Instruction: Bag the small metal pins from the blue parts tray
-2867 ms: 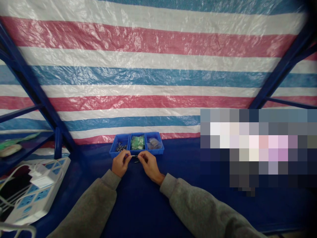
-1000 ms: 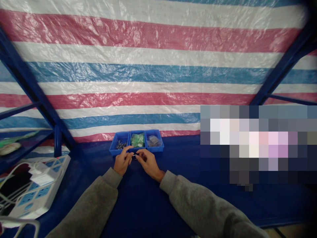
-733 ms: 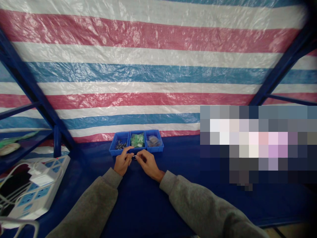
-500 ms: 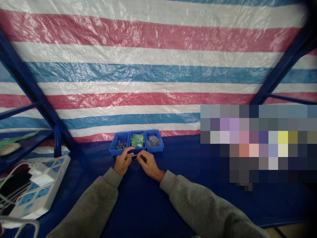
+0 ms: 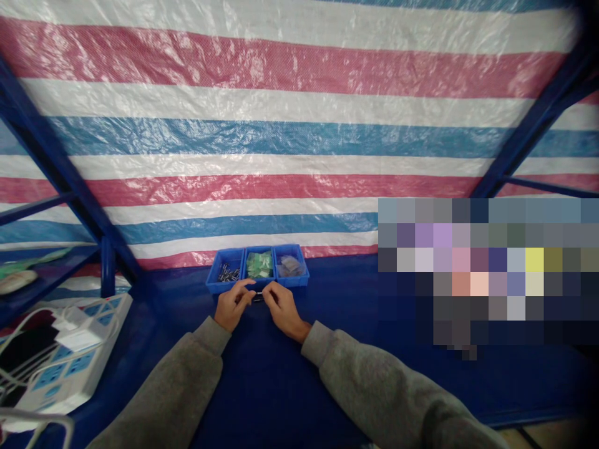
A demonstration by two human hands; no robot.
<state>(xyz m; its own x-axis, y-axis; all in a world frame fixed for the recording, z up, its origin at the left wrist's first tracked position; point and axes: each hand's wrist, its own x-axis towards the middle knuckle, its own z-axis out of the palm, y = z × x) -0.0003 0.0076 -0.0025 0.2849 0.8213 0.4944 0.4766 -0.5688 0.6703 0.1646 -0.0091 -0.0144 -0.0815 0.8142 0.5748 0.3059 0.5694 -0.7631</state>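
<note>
While the left hand (image 5: 231, 307) curls, the right hand (image 5: 283, 309) faces it.

- the slim piece (image 5: 259, 293) pinched between your left hand (image 5: 231, 307) and your right hand (image 5: 284, 310) is too small to make out, its ends hidden by your grip.
- beside it, between your hands, you can't tell what the dark bit (image 5: 259, 301) is.
- beyond your left hand, the thin parts (image 5: 229, 273) are too tiny to count.
- right of your right hand, a mosaic patch (image 5: 486, 274) hides what's there.
- behind your hands, your sleeves (image 5: 374, 380) run off the bottom edge.
</note>
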